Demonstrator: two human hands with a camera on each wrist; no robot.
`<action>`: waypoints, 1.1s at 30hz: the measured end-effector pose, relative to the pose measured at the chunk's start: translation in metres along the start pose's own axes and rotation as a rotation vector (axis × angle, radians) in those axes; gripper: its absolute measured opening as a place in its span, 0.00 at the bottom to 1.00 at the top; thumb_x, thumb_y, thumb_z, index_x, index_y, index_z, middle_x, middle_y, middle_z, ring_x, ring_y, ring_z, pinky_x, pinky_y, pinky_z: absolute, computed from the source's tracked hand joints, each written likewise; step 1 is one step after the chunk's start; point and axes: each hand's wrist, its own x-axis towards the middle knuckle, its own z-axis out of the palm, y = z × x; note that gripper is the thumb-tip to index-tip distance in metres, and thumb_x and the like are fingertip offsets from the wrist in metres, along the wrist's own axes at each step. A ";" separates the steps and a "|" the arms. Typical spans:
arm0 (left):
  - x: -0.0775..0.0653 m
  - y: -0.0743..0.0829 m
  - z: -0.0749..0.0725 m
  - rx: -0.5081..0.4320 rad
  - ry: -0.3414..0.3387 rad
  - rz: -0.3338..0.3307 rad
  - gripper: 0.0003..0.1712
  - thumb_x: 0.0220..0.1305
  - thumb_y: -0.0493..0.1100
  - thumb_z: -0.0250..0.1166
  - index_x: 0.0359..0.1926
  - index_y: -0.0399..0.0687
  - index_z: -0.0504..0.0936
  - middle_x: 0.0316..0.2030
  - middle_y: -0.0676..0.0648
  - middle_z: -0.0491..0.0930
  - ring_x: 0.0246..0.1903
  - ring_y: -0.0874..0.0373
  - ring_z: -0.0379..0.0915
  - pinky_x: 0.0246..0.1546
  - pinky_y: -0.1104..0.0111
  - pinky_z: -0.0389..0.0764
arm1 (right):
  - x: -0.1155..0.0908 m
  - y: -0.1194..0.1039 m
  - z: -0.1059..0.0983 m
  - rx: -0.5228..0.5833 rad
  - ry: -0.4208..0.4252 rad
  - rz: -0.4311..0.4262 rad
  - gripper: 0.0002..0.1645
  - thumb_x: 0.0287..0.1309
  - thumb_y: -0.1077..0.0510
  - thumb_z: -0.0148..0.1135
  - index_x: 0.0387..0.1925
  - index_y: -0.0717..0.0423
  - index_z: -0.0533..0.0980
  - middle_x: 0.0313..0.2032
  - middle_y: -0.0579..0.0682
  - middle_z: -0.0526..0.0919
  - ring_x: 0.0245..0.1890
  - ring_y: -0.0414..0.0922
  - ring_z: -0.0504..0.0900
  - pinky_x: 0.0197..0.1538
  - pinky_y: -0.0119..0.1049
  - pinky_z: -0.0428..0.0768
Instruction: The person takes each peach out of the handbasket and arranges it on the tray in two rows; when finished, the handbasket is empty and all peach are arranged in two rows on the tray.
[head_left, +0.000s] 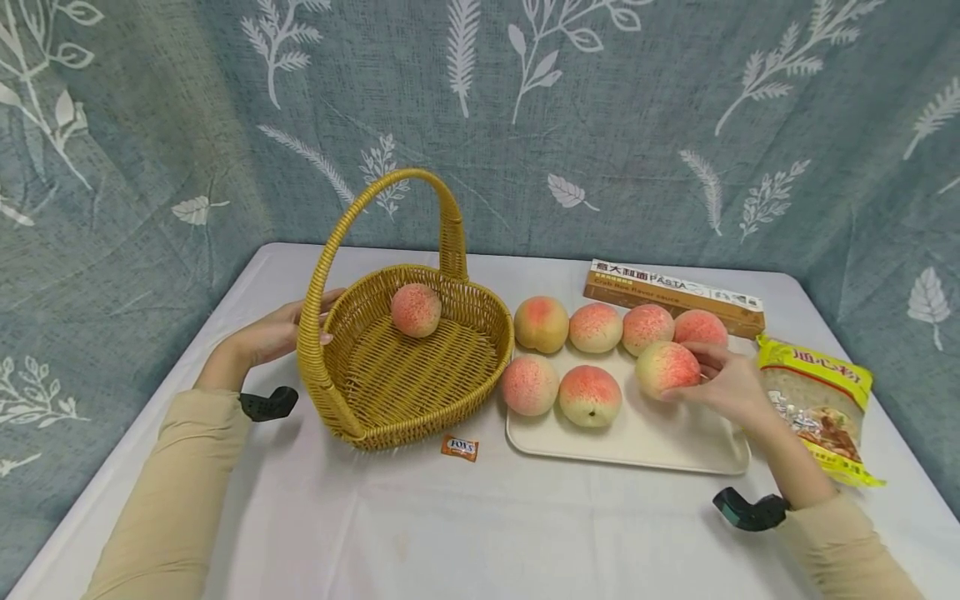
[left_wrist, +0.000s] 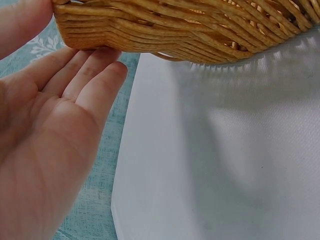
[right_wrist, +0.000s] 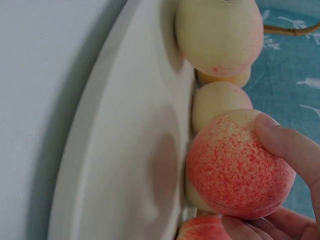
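Observation:
A heart-shaped wicker basket [head_left: 408, 417] with a tall arched handle stands on the left, one peach [head_left: 416, 310] lying inside it. My left hand [head_left: 281, 333] holds the basket's left side near the handle's base; in the left wrist view, thumb and fingers lie on either side of the woven edge. Over the white tray [head_left: 645, 450], my right hand [head_left: 727, 387] grips a red-and-yellow peach [right_wrist: 240, 165] between thumb and fingers. Several other peaches sit on the tray, among them one at the front [head_left: 591, 397] and one at the back left [head_left: 542, 325].
Behind the tray lies a pasta box [head_left: 675, 298]. A yellow bag of pasta [head_left: 817, 408] rests to the tray's right, by the right forearm. One small orange wrapped candy [head_left: 460, 447] is on the white tablecloth [head_left: 450, 533] before the basket. A patterned curtain [head_left: 495, 150] hangs behind.

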 end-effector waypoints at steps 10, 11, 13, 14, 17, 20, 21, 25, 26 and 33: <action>0.000 0.001 0.001 -0.005 0.001 0.003 0.47 0.62 0.26 0.56 0.75 0.32 0.39 0.74 0.30 0.39 0.71 0.32 0.32 0.65 0.37 0.43 | -0.003 0.002 0.006 -0.072 -0.071 -0.031 0.49 0.41 0.56 0.79 0.62 0.73 0.67 0.60 0.72 0.71 0.58 0.66 0.73 0.56 0.54 0.74; 0.000 0.001 0.001 -0.004 0.002 0.002 0.47 0.62 0.26 0.57 0.75 0.32 0.39 0.74 0.30 0.39 0.71 0.32 0.32 0.65 0.37 0.43 | -0.004 0.001 0.006 -0.079 -0.075 -0.041 0.49 0.41 0.57 0.79 0.62 0.73 0.67 0.59 0.72 0.71 0.57 0.66 0.73 0.56 0.54 0.74; 0.000 0.001 0.001 -0.001 0.003 0.001 0.47 0.62 0.26 0.57 0.75 0.32 0.39 0.74 0.30 0.39 0.71 0.32 0.32 0.65 0.37 0.43 | -0.007 0.000 0.007 -0.094 -0.090 -0.044 0.50 0.39 0.57 0.80 0.62 0.72 0.68 0.59 0.71 0.72 0.57 0.65 0.74 0.55 0.54 0.75; 0.000 0.001 0.001 -0.001 0.004 0.000 0.47 0.62 0.26 0.57 0.75 0.32 0.39 0.74 0.30 0.39 0.71 0.32 0.32 0.65 0.37 0.43 | -0.008 0.000 0.007 -0.096 -0.098 -0.051 0.50 0.38 0.57 0.80 0.63 0.72 0.68 0.59 0.72 0.72 0.57 0.66 0.74 0.55 0.54 0.75; 0.000 0.001 0.001 -0.002 0.004 0.002 0.47 0.62 0.27 0.57 0.75 0.32 0.38 0.74 0.30 0.39 0.71 0.32 0.32 0.65 0.37 0.43 | -0.010 -0.001 0.008 -0.113 -0.116 -0.070 0.51 0.36 0.58 0.81 0.63 0.71 0.68 0.59 0.72 0.72 0.57 0.65 0.74 0.56 0.53 0.75; 0.000 0.001 0.001 -0.002 0.002 0.005 0.48 0.62 0.27 0.57 0.75 0.32 0.38 0.74 0.30 0.39 0.71 0.32 0.32 0.65 0.37 0.43 | -0.011 -0.002 0.009 -0.125 -0.122 -0.105 0.52 0.36 0.59 0.81 0.63 0.73 0.67 0.59 0.73 0.71 0.57 0.66 0.73 0.56 0.53 0.74; 0.000 0.001 0.001 -0.001 0.001 0.006 0.48 0.62 0.27 0.57 0.75 0.32 0.38 0.74 0.30 0.39 0.71 0.32 0.32 0.65 0.37 0.43 | -0.011 -0.002 0.010 -0.128 -0.123 -0.118 0.52 0.36 0.59 0.81 0.63 0.73 0.67 0.59 0.73 0.71 0.57 0.67 0.73 0.56 0.54 0.74; 0.000 0.000 0.001 0.002 -0.001 0.009 0.48 0.62 0.27 0.57 0.75 0.32 0.38 0.73 0.30 0.39 0.71 0.32 0.32 0.65 0.37 0.43 | -0.011 -0.004 0.012 -0.108 -0.130 -0.186 0.51 0.37 0.61 0.81 0.63 0.75 0.66 0.60 0.73 0.70 0.59 0.69 0.70 0.57 0.55 0.72; 0.000 0.000 0.001 0.002 -0.002 0.009 0.48 0.62 0.27 0.57 0.75 0.32 0.39 0.73 0.30 0.39 0.71 0.32 0.32 0.65 0.37 0.43 | -0.011 -0.005 0.012 -0.095 -0.134 -0.202 0.50 0.37 0.62 0.80 0.63 0.75 0.66 0.60 0.73 0.69 0.59 0.69 0.70 0.58 0.55 0.72; 0.000 0.000 0.000 -0.001 -0.005 0.004 0.48 0.62 0.27 0.57 0.75 0.33 0.38 0.74 0.30 0.38 0.71 0.32 0.31 0.65 0.36 0.43 | -0.007 -0.004 0.015 -0.036 -0.153 -0.233 0.50 0.41 0.63 0.78 0.65 0.74 0.64 0.62 0.72 0.67 0.61 0.70 0.67 0.59 0.57 0.70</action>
